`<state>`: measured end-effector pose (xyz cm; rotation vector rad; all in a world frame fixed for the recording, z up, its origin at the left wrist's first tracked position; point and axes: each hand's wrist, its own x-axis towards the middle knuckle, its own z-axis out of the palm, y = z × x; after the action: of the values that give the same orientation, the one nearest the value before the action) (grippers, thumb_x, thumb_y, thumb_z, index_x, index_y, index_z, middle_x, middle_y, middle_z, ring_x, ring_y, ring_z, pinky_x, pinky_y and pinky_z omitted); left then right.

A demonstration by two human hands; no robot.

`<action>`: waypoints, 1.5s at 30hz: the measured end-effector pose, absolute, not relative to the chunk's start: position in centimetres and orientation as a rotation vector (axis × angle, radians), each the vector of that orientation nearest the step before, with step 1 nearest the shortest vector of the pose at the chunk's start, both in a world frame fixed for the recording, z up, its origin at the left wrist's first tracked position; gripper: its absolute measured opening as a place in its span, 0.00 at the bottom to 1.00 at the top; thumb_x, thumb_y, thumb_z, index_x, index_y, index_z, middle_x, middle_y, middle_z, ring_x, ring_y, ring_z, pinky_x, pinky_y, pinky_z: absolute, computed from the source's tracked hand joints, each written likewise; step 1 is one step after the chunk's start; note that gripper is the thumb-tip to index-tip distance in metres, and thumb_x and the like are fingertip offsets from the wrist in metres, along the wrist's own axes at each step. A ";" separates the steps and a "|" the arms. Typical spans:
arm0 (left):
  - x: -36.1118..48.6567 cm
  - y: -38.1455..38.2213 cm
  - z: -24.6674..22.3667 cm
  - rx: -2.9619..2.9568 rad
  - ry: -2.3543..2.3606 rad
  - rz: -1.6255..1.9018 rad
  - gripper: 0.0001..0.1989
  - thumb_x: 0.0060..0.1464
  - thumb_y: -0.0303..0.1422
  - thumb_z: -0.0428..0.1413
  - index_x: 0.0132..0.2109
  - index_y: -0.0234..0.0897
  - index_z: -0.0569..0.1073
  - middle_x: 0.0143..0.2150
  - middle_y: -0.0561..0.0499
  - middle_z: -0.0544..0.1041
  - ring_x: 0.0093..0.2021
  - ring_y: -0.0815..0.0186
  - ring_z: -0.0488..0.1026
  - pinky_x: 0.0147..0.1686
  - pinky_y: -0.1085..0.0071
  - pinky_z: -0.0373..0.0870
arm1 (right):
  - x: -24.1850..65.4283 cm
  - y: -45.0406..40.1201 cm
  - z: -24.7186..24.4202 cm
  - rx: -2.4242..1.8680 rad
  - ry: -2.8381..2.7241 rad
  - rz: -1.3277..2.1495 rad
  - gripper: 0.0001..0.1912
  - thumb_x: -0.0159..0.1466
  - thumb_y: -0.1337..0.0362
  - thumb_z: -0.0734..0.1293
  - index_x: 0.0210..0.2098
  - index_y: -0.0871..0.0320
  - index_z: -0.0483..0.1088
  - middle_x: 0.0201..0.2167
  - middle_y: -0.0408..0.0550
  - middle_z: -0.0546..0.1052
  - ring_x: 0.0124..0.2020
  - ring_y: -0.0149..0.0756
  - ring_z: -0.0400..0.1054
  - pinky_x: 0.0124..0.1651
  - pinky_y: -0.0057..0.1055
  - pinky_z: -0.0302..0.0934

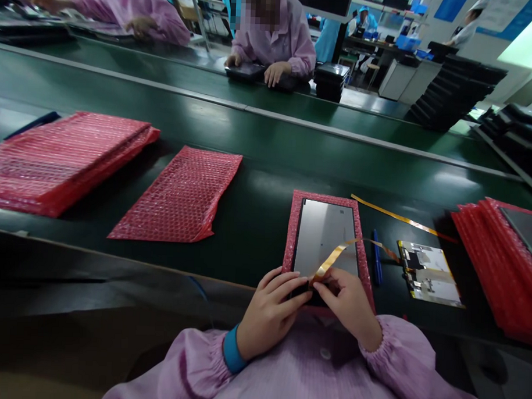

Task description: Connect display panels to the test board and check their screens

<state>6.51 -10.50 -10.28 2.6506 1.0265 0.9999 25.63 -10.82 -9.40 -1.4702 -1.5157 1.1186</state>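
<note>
A display panel [309,221] with a grey back lies on a red bubble-wrap sheet [293,224] in front of me. My right hand [347,298] pinches the end of a gold flex ribbon cable [334,255] at the panel's near edge. The ribbon arches up and runs right to a small circuit board [433,272] with white and yellow parts. My left hand [273,304], with a teal wristband, rests its outstretched fingers on the panel's near left corner. Its fingertips come close to the ribbon's end; the exact contact there is hidden.
A blue pen [377,258] and a loose gold strip [396,215] lie right of the panel. Red bubble-wrap bags are stacked at right [490,265] and left [75,158]; a single bag [183,193] lies between. Across the green bench [268,144], a co-worker [276,37] handles dark flat units.
</note>
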 end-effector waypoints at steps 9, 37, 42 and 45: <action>6.4 -10.5 -10.2 2.668 1.022 0.991 0.14 0.59 0.26 0.53 0.47 0.46 0.78 0.50 0.51 0.80 0.53 0.63 0.74 0.60 0.59 0.64 | 26.0 -10.8 -9.4 -1.438 -1.633 1.001 0.04 0.61 0.66 0.65 0.29 0.55 0.71 0.29 0.45 0.77 0.32 0.37 0.70 0.37 0.33 0.63; 6.4 -10.2 -9.6 2.702 1.394 0.613 0.46 0.49 0.52 0.60 0.64 0.24 0.59 0.66 0.32 0.62 0.66 0.45 0.58 0.62 0.49 0.58 | 28.2 -13.1 -11.4 -1.519 -1.936 0.232 0.17 0.67 0.64 0.60 0.54 0.55 0.69 0.60 0.57 0.66 0.62 0.50 0.59 0.62 0.55 0.56; 7.0 -10.5 -9.1 2.488 1.399 0.518 0.48 0.50 0.47 0.61 0.69 0.28 0.50 0.70 0.34 0.53 0.71 0.43 0.42 0.65 0.41 0.49 | 28.3 -13.7 -11.9 -1.550 -2.123 0.152 0.30 0.65 0.53 0.63 0.62 0.60 0.59 0.66 0.63 0.58 0.67 0.55 0.50 0.62 0.59 0.55; 6.8 -10.6 -8.0 2.284 1.206 0.694 0.48 0.53 0.52 0.57 0.70 0.34 0.45 0.72 0.35 0.44 0.71 0.44 0.33 0.65 0.38 0.44 | 28.0 -13.9 -12.2 -1.520 -2.129 0.137 0.42 0.60 0.48 0.67 0.66 0.63 0.52 0.66 0.66 0.56 0.67 0.58 0.48 0.62 0.60 0.56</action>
<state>6.83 -10.60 -7.99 2.2837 1.2062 0.6936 28.04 -13.86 -12.22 -1.5196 -2.1292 0.1372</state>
